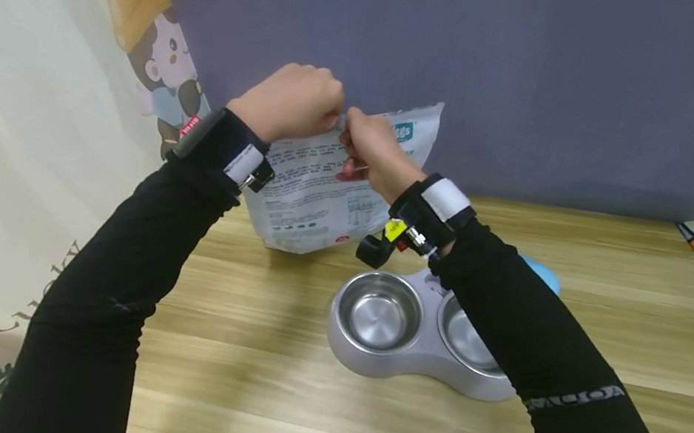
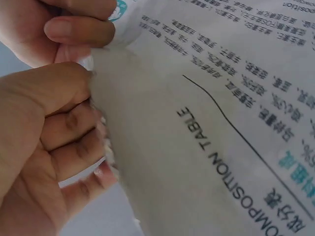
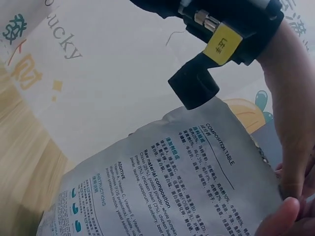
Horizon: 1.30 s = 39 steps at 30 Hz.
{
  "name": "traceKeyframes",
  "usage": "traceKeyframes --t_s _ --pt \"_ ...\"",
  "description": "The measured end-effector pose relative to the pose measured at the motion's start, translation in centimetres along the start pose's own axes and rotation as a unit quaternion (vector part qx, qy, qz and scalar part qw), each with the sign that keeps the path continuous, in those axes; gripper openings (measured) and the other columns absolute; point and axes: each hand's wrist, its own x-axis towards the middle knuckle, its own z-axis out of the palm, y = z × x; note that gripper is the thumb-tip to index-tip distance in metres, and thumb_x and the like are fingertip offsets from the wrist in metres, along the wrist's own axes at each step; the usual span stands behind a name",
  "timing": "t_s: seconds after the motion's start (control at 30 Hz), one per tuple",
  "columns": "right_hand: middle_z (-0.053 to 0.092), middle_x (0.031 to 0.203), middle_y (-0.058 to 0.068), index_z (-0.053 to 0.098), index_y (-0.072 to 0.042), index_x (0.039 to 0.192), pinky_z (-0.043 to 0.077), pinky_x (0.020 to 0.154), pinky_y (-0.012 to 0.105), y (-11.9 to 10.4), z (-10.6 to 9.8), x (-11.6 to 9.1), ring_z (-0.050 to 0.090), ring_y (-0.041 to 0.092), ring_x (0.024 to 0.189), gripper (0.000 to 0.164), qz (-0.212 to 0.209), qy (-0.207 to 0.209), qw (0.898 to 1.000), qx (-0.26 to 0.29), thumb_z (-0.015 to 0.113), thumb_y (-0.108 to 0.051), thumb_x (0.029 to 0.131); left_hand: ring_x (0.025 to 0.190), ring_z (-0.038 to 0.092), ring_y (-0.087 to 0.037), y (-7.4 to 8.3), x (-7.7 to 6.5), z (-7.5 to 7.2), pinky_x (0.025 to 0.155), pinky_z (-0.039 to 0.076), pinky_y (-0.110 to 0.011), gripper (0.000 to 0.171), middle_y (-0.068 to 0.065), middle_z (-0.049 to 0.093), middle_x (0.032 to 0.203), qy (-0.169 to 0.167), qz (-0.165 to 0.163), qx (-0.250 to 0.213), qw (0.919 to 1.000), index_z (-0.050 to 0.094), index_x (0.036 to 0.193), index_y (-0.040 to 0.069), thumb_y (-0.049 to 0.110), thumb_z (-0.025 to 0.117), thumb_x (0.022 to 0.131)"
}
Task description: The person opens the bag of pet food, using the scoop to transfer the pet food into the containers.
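Observation:
A white printed food bag [image 1: 330,195] stands tilted on the table at the back. The small print on it includes a composition table, clear in the right wrist view. My left hand [image 1: 299,105] grips the bag's top edge, its thumb and index finger [image 2: 74,91] pinching the rough rim in the left wrist view. Right beside it, my right hand [image 1: 377,148] pinches the same edge with curled fingers. The two hands are close together near the middle of the rim. What lies inside the bag is hidden.
A pale grey double pet bowl [image 1: 388,363] with two steel dishes sits in front of the bag, partly covered by my right forearm. Behind that arm shows a light blue rounded thing [image 1: 542,274]. A purple-grey cloth wall [image 1: 541,88] closes off the table's back.

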Motion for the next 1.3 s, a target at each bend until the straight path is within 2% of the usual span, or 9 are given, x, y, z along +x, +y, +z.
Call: traceKeyframes --t_s 0.1,0.23,0.37,0.6,0.93,1.07,1.3 --pt "0.03 0.048 -0.002 0.047 -0.009 0.069 0.055 0.056 0.034 0.2 -0.2 -0.2 0.037 0.015 0.038 0.032 0.009 0.002 1.0 0.001 0.037 -0.02 0.097 0.057 0.045 -0.021 -0.2 0.2 0.0 0.053 0.034 -0.03 0.025 -0.008 0.041 0.06 0.009 0.006 0.018 0.9998 0.054 0.068 0.002 0.0 0.044 0.09" --pt "0.026 0.046 -0.002 0.048 -0.008 0.069 0.055 0.056 0.034 0.8 -0.4 -0.7 0.033 0.016 0.038 0.029 0.023 -0.006 1.0 -0.011 0.037 -0.017 0.094 0.055 0.039 -0.021 -0.8 0.3 -0.2 0.052 0.031 -0.031 0.025 -0.007 0.036 0.06 0.031 -0.001 0.055 0.998 0.05 0.066 0.002 -0.002 0.044 0.09" --pt "0.025 0.044 -0.002 0.048 -0.008 0.068 0.055 0.056 0.035 1.5 -0.6 -1.3 0.034 0.015 0.036 0.028 0.043 -0.022 0.998 -0.03 0.036 -0.016 0.092 0.055 0.039 -0.022 -1.5 0.2 -0.4 0.051 0.033 -0.032 0.025 -0.008 0.038 0.059 0.043 -0.009 0.075 0.9962 0.053 0.067 -0.001 -0.001 0.045 0.091" --pt "0.025 0.044 -0.002 0.046 -0.007 0.067 0.054 0.052 0.034 2.0 -1.2 -2.2 0.034 0.015 0.035 0.026 0.073 -0.03 0.996 -0.037 0.034 -0.014 0.089 0.056 0.043 -0.024 -1.9 0.2 -0.5 0.052 0.038 -0.035 0.026 -0.01 0.042 0.059 0.059 -0.01 0.074 0.9955 0.055 0.068 -0.003 0.001 0.045 0.092" --pt "0.023 0.046 -0.003 0.043 -0.008 0.064 0.056 0.056 0.038 1.7 -2.3 -3.7 0.035 0.013 0.034 0.028 0.096 -0.076 0.991 -0.044 0.033 -0.012 0.09 0.058 0.046 -0.027 -2.3 0.6 -0.7 0.055 0.041 -0.039 0.025 -0.014 0.049 0.064 0.08 -0.006 0.063 0.9948 0.06 0.074 -0.007 0.002 0.044 0.092" --pt "0.021 0.047 -0.003 0.041 -0.008 0.063 0.056 0.055 0.037 1.2 -2.6 -4.0 0.034 0.013 0.035 0.028 0.113 -0.087 0.989 -0.039 0.033 -0.012 0.09 0.06 0.048 -0.027 -2.4 0.6 -0.9 0.056 0.042 -0.039 0.027 -0.015 0.05 0.065 0.078 -0.017 0.062 0.9949 0.061 0.076 -0.007 0.003 0.043 0.093" --pt "0.021 0.047 -0.004 0.04 -0.01 0.061 0.057 0.065 0.042 0.1 -2.8 -4.6 0.032 0.012 0.035 0.028 0.145 -0.093 0.983 -0.058 0.033 -0.012 0.088 0.06 0.049 -0.028 -2.7 0.5 -1.2 0.057 0.043 -0.04 0.026 -0.016 0.05 0.065 0.078 -0.031 0.064 0.9944 0.062 0.079 -0.009 0.002 0.044 0.093"
